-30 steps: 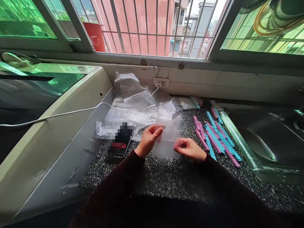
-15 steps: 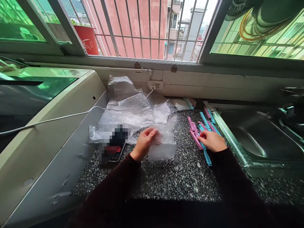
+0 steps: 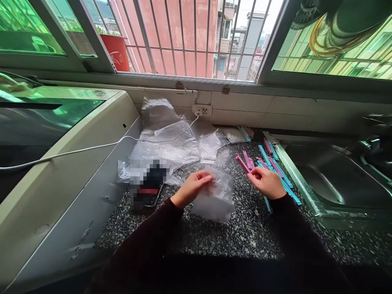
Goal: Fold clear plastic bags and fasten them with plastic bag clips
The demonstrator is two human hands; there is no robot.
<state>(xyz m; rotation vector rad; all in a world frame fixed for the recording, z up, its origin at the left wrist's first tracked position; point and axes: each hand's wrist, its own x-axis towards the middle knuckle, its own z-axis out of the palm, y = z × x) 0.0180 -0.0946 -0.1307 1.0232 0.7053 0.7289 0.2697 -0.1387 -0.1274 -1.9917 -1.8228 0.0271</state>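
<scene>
My left hand (image 3: 194, 188) pinches the upper edge of a small clear plastic bag (image 3: 214, 204), which hangs over the dark speckled counter. In my right hand (image 3: 268, 182) a slim pink bag clip (image 3: 242, 163) is pinched at its near end, its far end pointing up and to the left. Just beyond that hand lie several more clips: a pink group (image 3: 251, 162) and long blue clips (image 3: 286, 179), spread loosely beside the sink. The bag and the held clip are apart. My right fingers partly cover the clips beneath them.
Crumpled clear plastic bags (image 3: 171, 141) cover the back left of the counter, near a phone (image 3: 150, 198) that is partly blurred out. A white cable (image 3: 122, 139) runs above them to a wall socket (image 3: 202, 110). The steel sink (image 3: 318, 179) borders the right; a cream appliance (image 3: 76, 151) stands left.
My right hand has lifted a pink clip from the pile and moved slightly left with it. My left hand has shifted a little right and down with the bag, which is now tilted.
</scene>
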